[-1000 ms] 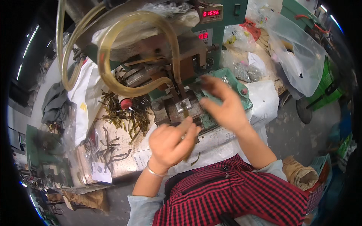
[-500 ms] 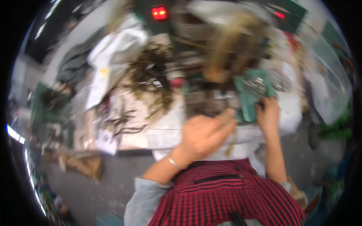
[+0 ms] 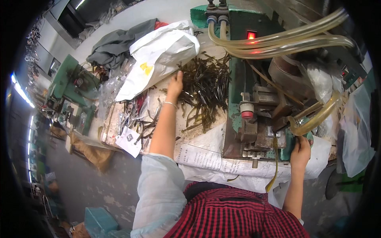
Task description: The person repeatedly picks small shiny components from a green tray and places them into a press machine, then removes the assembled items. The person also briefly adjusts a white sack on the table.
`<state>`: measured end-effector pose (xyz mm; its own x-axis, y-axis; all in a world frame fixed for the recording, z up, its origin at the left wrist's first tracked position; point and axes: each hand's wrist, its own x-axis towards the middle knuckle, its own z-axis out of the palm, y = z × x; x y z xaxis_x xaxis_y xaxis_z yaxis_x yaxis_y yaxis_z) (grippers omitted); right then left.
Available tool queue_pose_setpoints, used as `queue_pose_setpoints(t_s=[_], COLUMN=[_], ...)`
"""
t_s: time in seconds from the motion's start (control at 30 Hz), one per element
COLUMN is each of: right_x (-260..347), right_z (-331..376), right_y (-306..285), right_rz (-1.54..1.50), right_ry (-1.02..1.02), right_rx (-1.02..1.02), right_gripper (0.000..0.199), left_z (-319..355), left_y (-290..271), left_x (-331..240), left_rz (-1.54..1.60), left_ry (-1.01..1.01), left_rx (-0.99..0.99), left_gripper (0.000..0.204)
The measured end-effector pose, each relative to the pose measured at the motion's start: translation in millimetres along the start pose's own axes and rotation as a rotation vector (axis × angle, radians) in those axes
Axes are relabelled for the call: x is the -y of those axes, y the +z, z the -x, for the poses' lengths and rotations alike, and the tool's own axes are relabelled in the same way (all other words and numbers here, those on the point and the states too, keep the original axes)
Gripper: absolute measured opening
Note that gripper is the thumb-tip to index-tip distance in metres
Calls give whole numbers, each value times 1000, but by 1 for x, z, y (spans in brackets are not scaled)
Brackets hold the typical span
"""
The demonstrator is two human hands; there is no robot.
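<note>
Nearest your body, below the bench [image 3: 189,135], is your red-and-black checked apron [image 3: 238,210]. An olive strip [image 3: 275,164] hangs over the bench's front edge, its upper end at the metal block on the front of the green machine [image 3: 234,119]. Your right hand [image 3: 301,152] is at the machine's front right corner, fingers bent against its green base; you hide their tips, so I cannot tell whether they grip anything. A printed sheet [image 3: 200,156] lies along the front edge, and a small white card [image 3: 129,141] sits near the front left corner. A few loose strips [image 3: 146,127] lie just behind that card.

Farther in, your left hand [image 3: 176,85] is at the left side of a tangled strip pile [image 3: 204,89], its fingers close together (whether they pinch a strip, I cannot tell). The pile lies between the machine and a white bag [image 3: 162,55], which spreads toward the bench's back edge. Behind the bag is a grey cloth [image 3: 119,43]; clear hoses [image 3: 285,45] arch over the machine.
</note>
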<state>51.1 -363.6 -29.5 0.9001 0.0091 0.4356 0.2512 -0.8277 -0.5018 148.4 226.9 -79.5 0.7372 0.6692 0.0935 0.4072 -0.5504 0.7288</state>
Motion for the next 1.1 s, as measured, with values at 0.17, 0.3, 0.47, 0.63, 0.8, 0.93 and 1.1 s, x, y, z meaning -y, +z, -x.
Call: queue_pose_setpoints(t_s=[0.17,0.3,0.47,0.63,0.8,0.93,1.1], right_x=[7,3,50,116,139,141,167], right_z=[13,29,21,-28,-23,-18,-15], right_y=[-16,-30,-53,-34,-9,-11,-29], right_rz=[-63,-194,-489,-684,-1089,-1108,-1200], right_ry=[11,151,196,-149,139,156,171], right_rx=[-52,-68,-38,-59,-46,-61,9], right_gripper=[15,13,13,16,45,50,53], left_z=[89,160,218,194,185,189,223], left_y=[-4,-70,-86,-50,-52,-67,-80], left_x=[-7,-12,-75,-48,-45,-74,-119], left_rz=[63,64,-150,-512,-414,-256,169], left_ry=[130,171,672,821,958,951,755], left_rx=[47,-140,-93,38,-52,-159,-268], left_gripper=[64,51,11,22,16,17,17])
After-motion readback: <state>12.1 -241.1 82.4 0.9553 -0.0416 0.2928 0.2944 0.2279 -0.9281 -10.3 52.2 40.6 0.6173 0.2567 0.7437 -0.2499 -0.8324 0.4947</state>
